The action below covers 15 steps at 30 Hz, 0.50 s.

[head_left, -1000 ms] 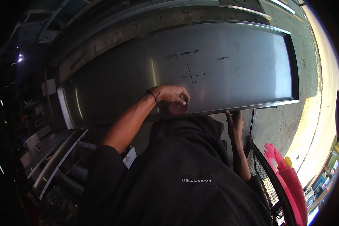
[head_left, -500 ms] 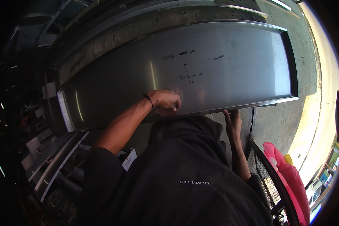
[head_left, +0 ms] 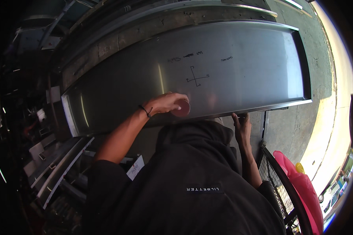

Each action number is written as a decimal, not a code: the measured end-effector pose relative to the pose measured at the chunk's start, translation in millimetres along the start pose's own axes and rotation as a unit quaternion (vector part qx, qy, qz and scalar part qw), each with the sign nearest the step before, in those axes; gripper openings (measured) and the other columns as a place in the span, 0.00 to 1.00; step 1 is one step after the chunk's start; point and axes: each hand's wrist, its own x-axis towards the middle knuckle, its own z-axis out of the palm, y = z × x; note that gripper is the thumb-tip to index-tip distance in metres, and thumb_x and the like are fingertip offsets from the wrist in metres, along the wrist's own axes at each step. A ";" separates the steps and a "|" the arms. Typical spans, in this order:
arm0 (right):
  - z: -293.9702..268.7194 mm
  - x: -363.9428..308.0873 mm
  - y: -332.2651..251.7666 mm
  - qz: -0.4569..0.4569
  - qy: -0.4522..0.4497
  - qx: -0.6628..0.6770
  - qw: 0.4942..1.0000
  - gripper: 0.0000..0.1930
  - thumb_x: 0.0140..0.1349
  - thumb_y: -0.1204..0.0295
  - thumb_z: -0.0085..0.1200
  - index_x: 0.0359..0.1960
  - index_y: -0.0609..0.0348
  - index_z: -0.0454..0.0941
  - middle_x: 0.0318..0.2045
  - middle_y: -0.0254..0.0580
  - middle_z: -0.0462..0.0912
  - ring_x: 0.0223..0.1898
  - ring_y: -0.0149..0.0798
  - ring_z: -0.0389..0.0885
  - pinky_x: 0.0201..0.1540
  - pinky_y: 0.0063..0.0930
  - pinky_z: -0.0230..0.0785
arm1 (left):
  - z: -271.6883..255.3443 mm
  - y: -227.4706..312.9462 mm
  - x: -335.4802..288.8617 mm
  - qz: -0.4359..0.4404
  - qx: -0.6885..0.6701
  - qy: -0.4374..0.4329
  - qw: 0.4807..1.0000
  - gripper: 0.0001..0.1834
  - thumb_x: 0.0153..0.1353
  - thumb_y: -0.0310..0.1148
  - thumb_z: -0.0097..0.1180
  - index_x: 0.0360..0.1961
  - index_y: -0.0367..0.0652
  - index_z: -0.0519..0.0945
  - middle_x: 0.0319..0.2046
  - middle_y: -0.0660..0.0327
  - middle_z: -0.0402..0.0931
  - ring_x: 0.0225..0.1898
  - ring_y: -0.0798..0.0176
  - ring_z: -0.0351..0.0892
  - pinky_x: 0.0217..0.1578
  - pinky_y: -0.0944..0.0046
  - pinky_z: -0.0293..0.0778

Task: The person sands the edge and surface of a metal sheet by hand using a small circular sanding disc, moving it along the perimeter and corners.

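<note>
A long, shallow metal tray (head_left: 255,66) with folded rims stretches across the view in front of me. Dark hand-drawn lines and writing mark its grey surface. My left hand (head_left: 169,102) is closed on a round reddish-brown sanding disc (head_left: 182,108), which tilts up at the near part of the tray. The thumb presses on the disc's face. At the tray's near rim, right of my body, my right hand (head_left: 243,122) grips the edge, its fingertips partly hidden in shadow under the rim.
Lengths of metal (head_left: 62,168) and a white card (head_left: 135,166) lie at the lower left. A black mesh frame (head_left: 280,188) and pink plastic sheeting (head_left: 302,192) stand close on my right. Concrete floor (head_left: 321,70) extends beyond the tray's right end.
My left hand has shifted slightly left and turned, so the disc's round face now shows. My right hand stays at the rim.
</note>
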 end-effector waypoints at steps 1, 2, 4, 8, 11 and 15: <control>-1.5 -0.6 -4.4 0.014 -0.009 0.002 1.000 0.26 0.65 0.52 0.61 0.46 0.66 0.72 0.21 0.45 0.78 0.24 0.37 0.77 0.32 0.34 0.69 | -3.7 14.1 -1.4 0.000 -0.001 0.001 1.000 0.20 0.58 0.25 0.63 0.53 0.43 0.79 0.40 0.52 0.82 0.46 0.50 0.82 0.51 0.54 0.77; -2.2 -0.7 -6.6 0.027 -0.018 0.004 0.999 0.27 0.65 0.51 0.61 0.46 0.66 0.72 0.21 0.44 0.78 0.24 0.37 0.77 0.32 0.34 0.68 | -8.1 29.0 -2.0 -0.060 0.048 -0.014 0.997 0.19 0.59 0.25 0.62 0.53 0.44 0.79 0.42 0.52 0.82 0.47 0.49 0.82 0.52 0.53 0.77; -1.1 -0.5 -3.9 0.022 -0.014 0.004 1.000 0.27 0.65 0.51 0.61 0.46 0.66 0.72 0.20 0.44 0.78 0.24 0.37 0.77 0.32 0.34 0.69 | -7.2 37.7 0.8 -0.119 0.097 -0.027 0.988 0.19 0.59 0.25 0.62 0.53 0.44 0.79 0.43 0.53 0.82 0.48 0.47 0.81 0.52 0.52 0.77; -1.6 -0.1 -1.4 0.017 -0.014 -0.007 1.000 0.28 0.65 0.49 0.61 0.46 0.66 0.72 0.20 0.44 0.78 0.25 0.38 0.78 0.33 0.34 0.69 | 6.4 28.4 18.2 0.007 0.151 -0.049 0.987 0.19 0.61 0.26 0.61 0.55 0.44 0.77 0.44 0.53 0.83 0.47 0.46 0.82 0.50 0.50 0.78; -2.3 0.1 -2.4 0.025 -0.016 -0.007 1.000 0.28 0.65 0.49 0.61 0.46 0.66 0.72 0.20 0.44 0.78 0.25 0.38 0.78 0.33 0.34 0.69 | 20.7 23.8 28.4 0.047 0.098 -0.031 0.994 0.18 0.63 0.26 0.60 0.55 0.44 0.77 0.41 0.54 0.83 0.45 0.48 0.82 0.49 0.51 0.78; -9.4 -0.9 -16.6 0.073 -0.070 -0.008 0.995 0.28 0.67 0.51 0.58 0.52 0.66 0.70 0.39 0.61 0.85 0.41 0.61 0.84 0.46 0.49 0.72 | 13.2 29.7 31.5 -0.034 -0.033 -0.039 0.998 0.14 0.64 0.26 0.60 0.51 0.42 0.81 0.37 0.57 0.83 0.43 0.59 0.81 0.47 0.57 0.76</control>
